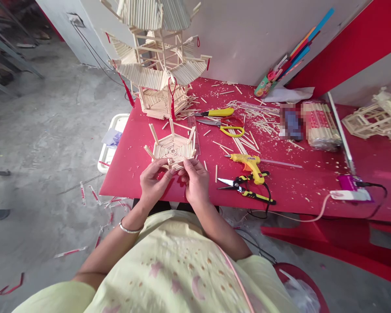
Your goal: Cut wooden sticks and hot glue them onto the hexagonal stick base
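A hexagonal base of wooden sticks (173,148), laid in rings with short posts rising at its corners, sits near the front edge of the red table. At its near left edge, my left hand (154,181) is closed, thumb and fingers pinching by a corner post. My right hand (195,180) grips the near right edge between thumb and fingers. Just behind the base stands a tall stick pagoda (163,71) with tiered roofs and red tassels.
Right of my hands lie a yellow glue gun (247,164), black-and-yellow cutters (243,186), yellow scissors (228,127) and a yellow-handled knife (220,112). Loose sticks (263,124) scatter behind them. A power strip (350,194) with cords is at right; a white tray (109,150) stands left of the table.
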Motion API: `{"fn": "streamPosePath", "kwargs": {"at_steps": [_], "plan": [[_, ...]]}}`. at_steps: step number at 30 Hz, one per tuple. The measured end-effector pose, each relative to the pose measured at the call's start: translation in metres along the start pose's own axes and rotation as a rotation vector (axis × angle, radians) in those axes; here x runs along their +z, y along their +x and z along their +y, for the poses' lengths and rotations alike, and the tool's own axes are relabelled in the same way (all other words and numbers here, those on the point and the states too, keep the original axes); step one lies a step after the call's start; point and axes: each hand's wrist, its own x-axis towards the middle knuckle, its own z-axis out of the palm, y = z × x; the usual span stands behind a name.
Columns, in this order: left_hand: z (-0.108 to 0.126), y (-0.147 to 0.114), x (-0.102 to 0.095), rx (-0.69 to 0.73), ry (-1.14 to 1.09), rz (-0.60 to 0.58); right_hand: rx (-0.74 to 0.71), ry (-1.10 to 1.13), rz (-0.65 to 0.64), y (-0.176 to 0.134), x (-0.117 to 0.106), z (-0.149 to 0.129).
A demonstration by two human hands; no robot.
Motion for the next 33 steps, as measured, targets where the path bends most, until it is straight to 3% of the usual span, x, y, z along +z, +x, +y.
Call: {"fn": "streamPosePath", "kwargs": {"at_steps": [33], "plan": [[0.0010,0.0007,0.0002,0.014,0.007,0.002,-0.026,-0.032,-0.010,0.0060,0.0001,-0.0030]]}}
